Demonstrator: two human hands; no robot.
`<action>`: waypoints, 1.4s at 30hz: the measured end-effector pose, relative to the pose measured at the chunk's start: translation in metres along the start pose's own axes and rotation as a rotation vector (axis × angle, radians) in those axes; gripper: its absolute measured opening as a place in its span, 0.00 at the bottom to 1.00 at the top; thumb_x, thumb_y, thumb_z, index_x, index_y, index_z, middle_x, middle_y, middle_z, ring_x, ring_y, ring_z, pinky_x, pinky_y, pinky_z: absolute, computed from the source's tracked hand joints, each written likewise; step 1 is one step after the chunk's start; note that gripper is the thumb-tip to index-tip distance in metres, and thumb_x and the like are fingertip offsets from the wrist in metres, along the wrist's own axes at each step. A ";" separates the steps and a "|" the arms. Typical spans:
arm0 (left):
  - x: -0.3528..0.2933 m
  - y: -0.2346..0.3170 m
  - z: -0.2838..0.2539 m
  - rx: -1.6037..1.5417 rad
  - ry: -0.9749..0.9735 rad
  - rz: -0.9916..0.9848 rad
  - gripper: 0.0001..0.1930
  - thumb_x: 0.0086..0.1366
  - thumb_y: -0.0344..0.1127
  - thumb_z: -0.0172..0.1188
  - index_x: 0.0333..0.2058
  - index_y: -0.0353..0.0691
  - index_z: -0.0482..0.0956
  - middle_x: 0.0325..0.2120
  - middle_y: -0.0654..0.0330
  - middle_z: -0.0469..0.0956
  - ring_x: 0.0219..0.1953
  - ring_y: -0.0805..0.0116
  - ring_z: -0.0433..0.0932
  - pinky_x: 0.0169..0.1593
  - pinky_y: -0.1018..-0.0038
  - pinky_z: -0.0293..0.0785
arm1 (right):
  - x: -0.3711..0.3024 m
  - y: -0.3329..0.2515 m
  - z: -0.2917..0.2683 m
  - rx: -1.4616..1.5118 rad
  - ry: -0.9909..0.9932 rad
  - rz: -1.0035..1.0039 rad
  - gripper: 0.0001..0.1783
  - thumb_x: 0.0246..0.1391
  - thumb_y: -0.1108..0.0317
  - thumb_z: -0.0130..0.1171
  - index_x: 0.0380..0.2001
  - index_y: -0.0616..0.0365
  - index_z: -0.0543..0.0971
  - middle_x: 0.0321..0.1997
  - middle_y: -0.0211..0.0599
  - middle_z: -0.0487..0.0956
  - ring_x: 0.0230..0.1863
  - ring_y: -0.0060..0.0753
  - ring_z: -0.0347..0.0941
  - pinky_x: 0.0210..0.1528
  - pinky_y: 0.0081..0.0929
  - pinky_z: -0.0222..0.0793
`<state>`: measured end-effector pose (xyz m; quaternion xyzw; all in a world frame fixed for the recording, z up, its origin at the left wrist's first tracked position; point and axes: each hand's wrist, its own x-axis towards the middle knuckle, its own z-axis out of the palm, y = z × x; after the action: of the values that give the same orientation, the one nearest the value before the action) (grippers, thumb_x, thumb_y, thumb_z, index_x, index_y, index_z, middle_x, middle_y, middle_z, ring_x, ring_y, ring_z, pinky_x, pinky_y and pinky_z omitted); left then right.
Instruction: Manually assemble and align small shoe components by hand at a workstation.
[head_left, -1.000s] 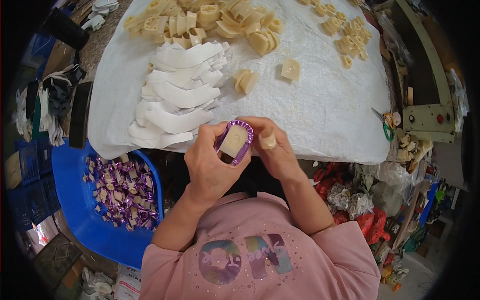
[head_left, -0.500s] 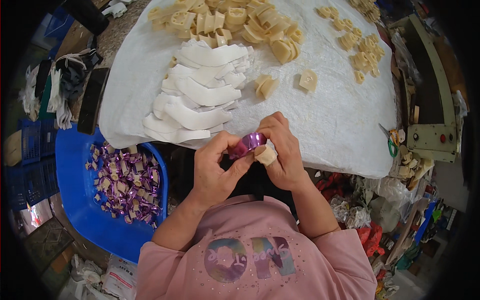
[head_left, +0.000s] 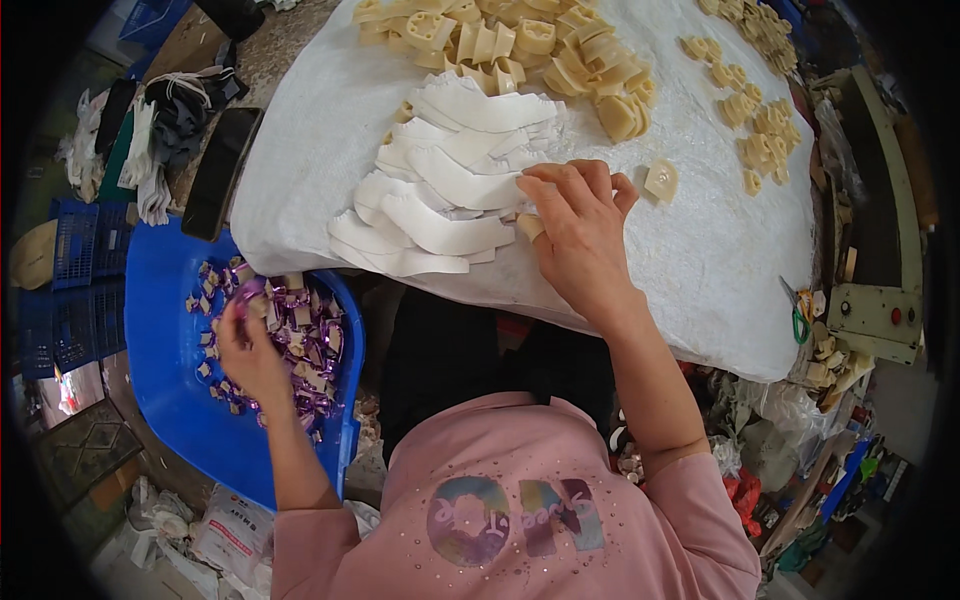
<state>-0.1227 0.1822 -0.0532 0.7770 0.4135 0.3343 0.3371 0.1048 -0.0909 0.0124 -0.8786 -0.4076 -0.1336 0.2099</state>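
Observation:
Over the blue tub (head_left: pixel 150 330) at the left, my left hand (head_left: pixel 250 355) is closed on a shiny purple-covered heel piece (head_left: pixel 250 292), slightly blurred by motion. Beneath it lies a heap of similar purple-and-beige pieces (head_left: pixel 310 340). On the table my right hand (head_left: pixel 585 230) is curled, a beige wrap (head_left: pixel 530 227) on its thumb. Its fingertips pinch at the right end of a white curved piece (head_left: pixel 465 183) in an overlapping stack. To the right of that hand a single beige plastic heel (head_left: pixel 661 182) rests on the white sheet (head_left: pixel 690 260).
Many beige plastic heels (head_left: pixel 590 65) are heaped at the table's far side, smaller ones (head_left: pixel 770 140) at the far right. Scissors with green handles (head_left: pixel 801 312) lie by the right edge, near a metal machine (head_left: pixel 875 310). A dark phone (head_left: pixel 222 172) lies at the left.
My left hand has carried the purple-covered heel piece from in front of me to the tub. My right hand has let go of it and moved forward to the white stack. The view has shifted.

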 end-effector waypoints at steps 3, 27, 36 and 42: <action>0.011 -0.022 -0.034 0.618 0.199 0.121 0.19 0.60 0.31 0.56 0.51 0.38 0.73 0.43 0.52 0.71 0.47 0.58 0.67 0.50 0.66 0.64 | 0.002 0.002 0.005 -0.023 0.010 -0.036 0.16 0.38 0.79 0.55 0.35 0.55 0.77 0.42 0.30 0.74 0.47 0.35 0.64 0.52 0.42 0.49; -0.074 0.183 0.114 -1.269 -0.956 -0.497 0.20 0.72 0.38 0.38 0.53 0.27 0.65 0.34 0.56 0.74 0.31 0.74 0.71 0.26 0.79 0.68 | -0.037 0.038 -0.046 0.243 0.015 -0.040 0.22 0.32 0.84 0.54 0.37 0.55 0.75 0.43 0.35 0.73 0.45 0.41 0.65 0.47 0.39 0.58; -0.083 0.181 0.121 -1.347 -1.144 -0.431 0.23 0.68 0.30 0.35 0.60 0.26 0.54 0.42 0.47 0.72 0.37 0.66 0.74 0.36 0.74 0.71 | -0.048 0.119 -0.033 -0.262 0.046 0.107 0.24 0.39 0.84 0.51 0.44 0.54 0.75 0.49 0.37 0.71 0.49 0.43 0.63 0.54 0.37 0.56; -0.087 0.180 0.120 -1.427 -1.159 -0.535 0.24 0.65 0.28 0.39 0.59 0.25 0.55 0.41 0.45 0.72 0.39 0.61 0.73 0.39 0.72 0.70 | -0.075 0.134 -0.040 -0.266 0.207 0.393 0.22 0.41 0.78 0.57 0.43 0.53 0.74 0.44 0.37 0.71 0.48 0.42 0.63 0.51 0.38 0.59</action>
<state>0.0105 -0.0011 0.0041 0.3128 0.0451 -0.0173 0.9486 0.1588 -0.2371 -0.0182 -0.9424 -0.1844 -0.2321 0.1550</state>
